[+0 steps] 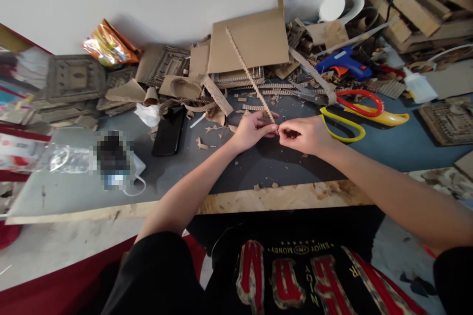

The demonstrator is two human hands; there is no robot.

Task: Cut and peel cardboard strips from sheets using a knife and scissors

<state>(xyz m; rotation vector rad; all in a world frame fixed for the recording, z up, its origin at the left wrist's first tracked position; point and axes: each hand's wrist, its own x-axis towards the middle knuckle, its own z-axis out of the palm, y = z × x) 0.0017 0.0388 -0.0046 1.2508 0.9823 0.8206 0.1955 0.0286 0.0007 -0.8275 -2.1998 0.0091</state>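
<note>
black cloth of a printed shirt (295, 270) fills the frame at 6 o'clock, closest to the lens, with both forearms running up from it toward the middle of the work table (258, 162). left hand (253, 130) and right hand (305, 134) meet just above centre, fingertips together and pinched on the near end of a long corrugated cardboard strip (247, 71). it rises from that pinch toward 11 o'clock, its far end lying against a flat cardboard sheet (249, 42) that leans at the wall. holding the strip with both hands so near each other looks like a way to steady a small stretch of it for fine fingerwork; exactly what the fingertips do there is hidden behind the knuckles of the right hand.

scissors (354, 108) with red and yellow handles lie at 2 o'clock just beyond the right hand, within easy reach, and a blue glue gun (343, 65) rests farther back among scraps. a dark phone (169, 132) lies at 9 o'clock of the hands. one object near 8 o'clock is blurred out and unreadable. wooden slats (414, 2) at 1 o'clock are cut off by the frame edge.
</note>
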